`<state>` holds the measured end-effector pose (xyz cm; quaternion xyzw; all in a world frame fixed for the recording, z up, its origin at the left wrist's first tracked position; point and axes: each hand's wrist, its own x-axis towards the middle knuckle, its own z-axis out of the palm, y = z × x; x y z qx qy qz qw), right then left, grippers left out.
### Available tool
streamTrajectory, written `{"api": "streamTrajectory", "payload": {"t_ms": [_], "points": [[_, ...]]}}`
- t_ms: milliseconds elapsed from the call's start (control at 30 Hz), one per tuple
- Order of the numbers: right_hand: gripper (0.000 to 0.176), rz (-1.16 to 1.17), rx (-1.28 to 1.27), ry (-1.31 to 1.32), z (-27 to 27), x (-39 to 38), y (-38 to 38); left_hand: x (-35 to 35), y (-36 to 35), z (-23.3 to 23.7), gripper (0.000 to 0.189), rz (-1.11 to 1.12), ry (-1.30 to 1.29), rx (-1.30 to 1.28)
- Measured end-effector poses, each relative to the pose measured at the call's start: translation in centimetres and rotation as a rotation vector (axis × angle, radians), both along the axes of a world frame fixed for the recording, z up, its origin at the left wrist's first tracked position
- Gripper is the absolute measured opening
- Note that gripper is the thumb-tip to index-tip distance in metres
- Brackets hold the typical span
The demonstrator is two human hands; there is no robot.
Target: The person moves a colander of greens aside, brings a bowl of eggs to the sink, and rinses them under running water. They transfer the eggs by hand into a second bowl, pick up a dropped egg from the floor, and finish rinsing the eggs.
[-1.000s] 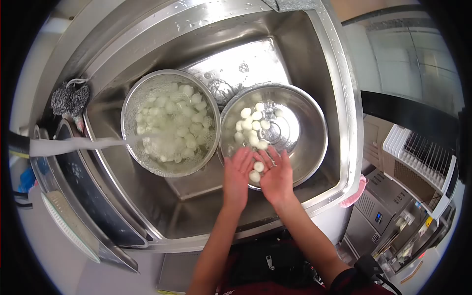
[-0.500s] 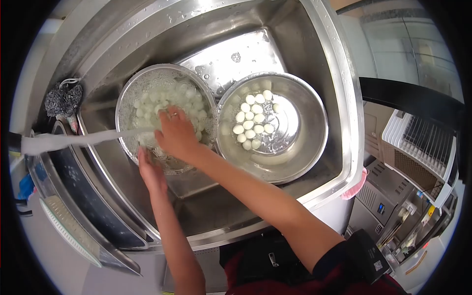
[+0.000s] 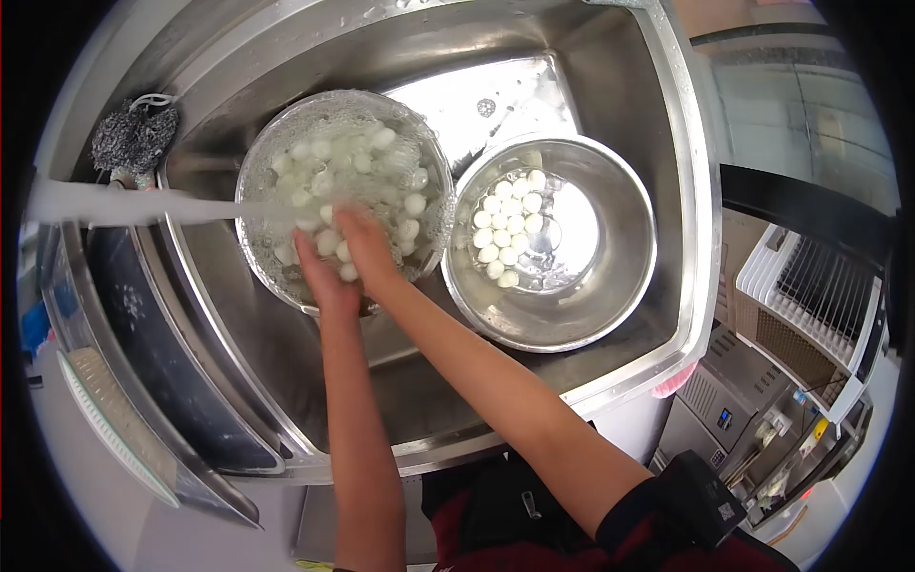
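Small smooth white eggs, seemingly peeled quail eggs (image 3: 416,204), crowd a steel bowl (image 3: 250,250) of bubbly water on the left side of the sink. My left hand (image 3: 329,281) is cupped at the bowl's near side, with several eggs resting against its palm. Close beside it, my right hand (image 3: 370,250) reaches into the water from the other side of those eggs; its fingertips are blurred. A stream of water (image 3: 191,206) pours in from the left. The second steel bowl (image 3: 610,286), on the right, holds a cluster of the same eggs (image 3: 515,224).
Both bowls stand in a deep steel sink (image 3: 620,86). A steel wool scrubber (image 3: 135,138) hangs at the left rim. Dark trays (image 3: 143,324) and a pale basket (image 3: 119,424) lean along the left. Outside on the right is a white wire rack (image 3: 820,286).
My right hand has drawn back toward the near edge of the bowl. My left hand has moved inward beneath several eggs, and the two hands are closer together. The view has shifted slightly.
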<state>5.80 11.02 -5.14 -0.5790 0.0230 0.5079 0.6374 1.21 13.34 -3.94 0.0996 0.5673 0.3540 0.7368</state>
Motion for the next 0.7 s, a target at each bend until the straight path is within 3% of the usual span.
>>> {"api": "streamTrajectory", "payload": {"t_ms": [33,167,233,367,433,533,700], "points": [[0.029,-0.063,0.102,0.105,0.7,0.1,-0.1,-0.1,0.0,0.1,0.046,0.005,-0.001,0.004],[0.026,-0.041,0.191,0.112,3.0,0.4,-1.1,-0.1,-1.6,2.2,0.041,0.058,-0.025,0.119],[0.023,-0.052,0.292,-0.136,4.9,1.3,-2.5,1.0,-2.7,4.4,0.041,0.095,-0.037,0.141],[0.025,-0.299,0.230,0.195,7.0,4.0,-7.3,3.8,-7.0,6.7,0.043,-0.038,-0.097,0.178],[0.029,-0.475,0.226,0.393,7.4,6.2,-10.1,5.8,-9.1,7.4,0.047,-0.167,-0.072,0.130],[0.038,-0.762,0.160,0.473,8.0,8.4,-13.4,7.3,-11.6,6.5,0.053,-0.260,-0.281,-0.064],[0.056,-0.941,0.070,0.501,7.3,8.1,-16.2,7.3,-13.4,4.6,0.059,-0.189,-0.275,-0.308]]}}
